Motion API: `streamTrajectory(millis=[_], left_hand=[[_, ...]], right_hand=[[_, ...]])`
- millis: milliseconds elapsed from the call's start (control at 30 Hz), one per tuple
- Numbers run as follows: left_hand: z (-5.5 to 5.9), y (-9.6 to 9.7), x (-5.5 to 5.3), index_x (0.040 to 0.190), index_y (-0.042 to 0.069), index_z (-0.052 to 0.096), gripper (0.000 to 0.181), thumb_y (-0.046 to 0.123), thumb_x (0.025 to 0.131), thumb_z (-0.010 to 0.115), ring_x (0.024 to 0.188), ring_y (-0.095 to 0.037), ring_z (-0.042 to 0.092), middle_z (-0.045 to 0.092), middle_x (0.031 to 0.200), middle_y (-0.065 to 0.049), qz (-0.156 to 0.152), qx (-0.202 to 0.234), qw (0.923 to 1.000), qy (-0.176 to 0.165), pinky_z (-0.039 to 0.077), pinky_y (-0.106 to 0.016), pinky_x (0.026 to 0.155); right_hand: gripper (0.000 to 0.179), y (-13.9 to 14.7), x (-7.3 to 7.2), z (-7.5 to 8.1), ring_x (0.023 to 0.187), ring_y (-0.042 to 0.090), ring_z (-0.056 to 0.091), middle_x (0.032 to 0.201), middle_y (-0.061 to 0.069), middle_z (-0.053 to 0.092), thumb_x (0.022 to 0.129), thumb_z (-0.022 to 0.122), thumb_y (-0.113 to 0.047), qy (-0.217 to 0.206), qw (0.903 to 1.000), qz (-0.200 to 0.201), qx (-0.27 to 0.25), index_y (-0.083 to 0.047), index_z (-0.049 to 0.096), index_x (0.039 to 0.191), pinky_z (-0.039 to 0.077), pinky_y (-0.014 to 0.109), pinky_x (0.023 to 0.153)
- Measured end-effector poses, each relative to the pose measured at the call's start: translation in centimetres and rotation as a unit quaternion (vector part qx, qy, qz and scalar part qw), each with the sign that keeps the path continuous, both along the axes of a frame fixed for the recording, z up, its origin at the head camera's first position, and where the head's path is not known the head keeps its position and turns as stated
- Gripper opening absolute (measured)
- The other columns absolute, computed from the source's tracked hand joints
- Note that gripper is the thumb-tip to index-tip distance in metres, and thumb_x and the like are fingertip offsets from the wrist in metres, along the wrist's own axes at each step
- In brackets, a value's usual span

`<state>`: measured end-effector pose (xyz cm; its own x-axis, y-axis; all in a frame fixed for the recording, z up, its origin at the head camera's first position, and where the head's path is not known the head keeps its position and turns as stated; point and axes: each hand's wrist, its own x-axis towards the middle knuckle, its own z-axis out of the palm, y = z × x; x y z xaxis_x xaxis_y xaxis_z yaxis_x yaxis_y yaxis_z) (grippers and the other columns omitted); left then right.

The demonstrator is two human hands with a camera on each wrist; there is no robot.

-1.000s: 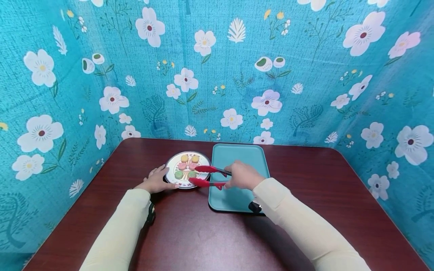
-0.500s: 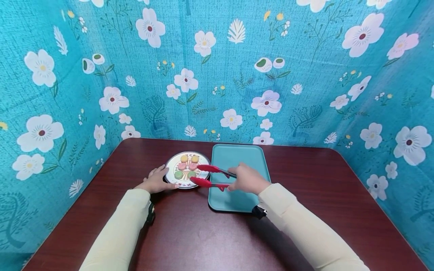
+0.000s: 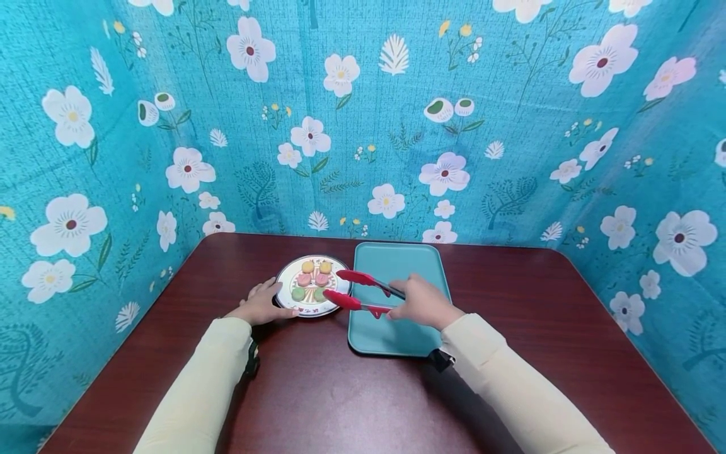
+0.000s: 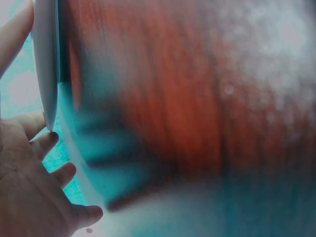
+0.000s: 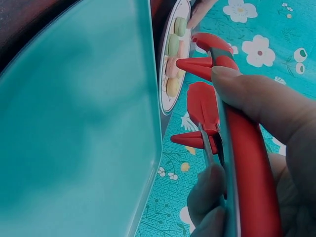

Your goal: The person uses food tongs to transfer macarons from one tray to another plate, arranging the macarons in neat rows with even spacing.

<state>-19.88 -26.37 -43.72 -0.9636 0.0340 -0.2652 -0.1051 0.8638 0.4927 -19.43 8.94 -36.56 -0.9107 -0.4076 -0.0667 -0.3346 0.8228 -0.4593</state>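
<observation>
My left hand (image 3: 262, 304) holds the oval plate (image 3: 286, 280) by its left side, with thumb and fingers spread along the rim. Pairs of yellow macarons (image 3: 307, 267), pink macarons (image 3: 304, 279) and green macarons (image 3: 298, 294) lie on it. My right hand (image 3: 425, 304) grips red-tipped tongs (image 3: 391, 308), its thumb along the red handle in the right wrist view. The tong arms stand apart with nothing between them, their tips at the plate's right rim. In the left wrist view the plate (image 4: 45, 64) shows edge-on beside the left fingers.
A teal rectangular tray (image 3: 391, 337) lies right of the plate, partly under my right hand and the tongs. Both rest on a dark red-brown table (image 3: 317, 391). A blue flowered cloth (image 3: 363, 126) hangs behind the table and at its sides.
My right hand has drawn the tongs to the right, so their tips have shifted from over the macarons to the plate's right rim. The left hand and the plate have stayed put.
</observation>
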Motion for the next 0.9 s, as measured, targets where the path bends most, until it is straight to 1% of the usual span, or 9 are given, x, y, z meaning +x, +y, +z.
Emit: streamTrajectory(millis=[200,300,533,667,767,900], left_hand=[[-0.1,0.0,-0.1,0.151,-0.002,0.023,0.105,0.056,0.078,0.071,0.141,-0.048,0.006,0.013,0.157,-0.025,0.002,0.003,1.0,-0.002,0.008,-0.075,0.105],[-0.2,0.0,-0.1,0.151,-0.001,0.023,0.105,0.056,0.077,0.071,0.141,-0.047,0.006,0.012,0.158,-0.024,0.005,0.003,1.0,-0.005,0.008,-0.074,0.105],[-0.1,0.0,0.0,0.15,-0.002,0.024,0.106,0.057,0.076,0.072,0.14,-0.049,0.006,0.013,0.157,-0.026,-0.002,0.004,1.0,0.002,0.009,-0.076,0.103],[-0.2,0.0,0.0,0.15,-0.002,0.024,0.105,0.056,0.077,0.072,0.141,-0.047,0.007,0.014,0.157,-0.025,-0.001,0.004,1.0,0.004,0.009,-0.075,0.104],[-0.1,0.0,0.0,0.15,-0.002,0.025,0.105,0.056,0.077,0.072,0.141,-0.048,0.007,0.014,0.157,-0.025,-0.002,0.003,1.0,0.005,0.009,-0.076,0.104],[-0.1,0.0,0.0,0.151,-0.001,0.024,0.106,0.058,0.077,0.071,0.141,-0.048,0.006,0.013,0.157,-0.025,-0.001,0.003,1.0,0.002,0.008,-0.076,0.104]], right_hand=[[0.076,0.6,0.3,0.0,0.089,0.02,0.049,0.098,0.008,0.055,0.069,0.088,-0.026,-0.003,0.9997,-0.007,-0.022,-0.005,0.057,0.135,0.05,0.03,0.059],[0.079,1.0,0.4,0.0,0.09,0.021,0.049,0.1,0.009,0.054,0.068,0.088,-0.026,0.001,0.9996,-0.014,-0.024,-0.006,0.055,0.137,0.051,0.029,0.059],[0.08,2.1,0.5,0.0,0.086,0.021,0.052,0.1,0.01,0.054,0.069,0.088,-0.027,0.012,0.9988,-0.036,-0.03,-0.006,0.054,0.138,0.053,0.03,0.06],[0.079,2.7,0.5,-0.2,0.085,0.021,0.053,0.1,0.011,0.055,0.069,0.087,-0.028,0.025,0.9981,-0.045,-0.032,-0.005,0.054,0.137,0.053,0.031,0.062],[0.079,3.2,0.5,-0.4,0.087,0.022,0.053,0.102,0.012,0.055,0.07,0.087,-0.029,0.031,0.9977,-0.05,-0.033,-0.005,0.054,0.137,0.053,0.031,0.062],[0.08,3.7,0.7,-0.5,0.091,0.023,0.052,0.105,0.013,0.055,0.068,0.088,-0.027,0.027,0.9967,-0.059,-0.048,-0.004,0.054,0.137,0.055,0.032,0.061]])
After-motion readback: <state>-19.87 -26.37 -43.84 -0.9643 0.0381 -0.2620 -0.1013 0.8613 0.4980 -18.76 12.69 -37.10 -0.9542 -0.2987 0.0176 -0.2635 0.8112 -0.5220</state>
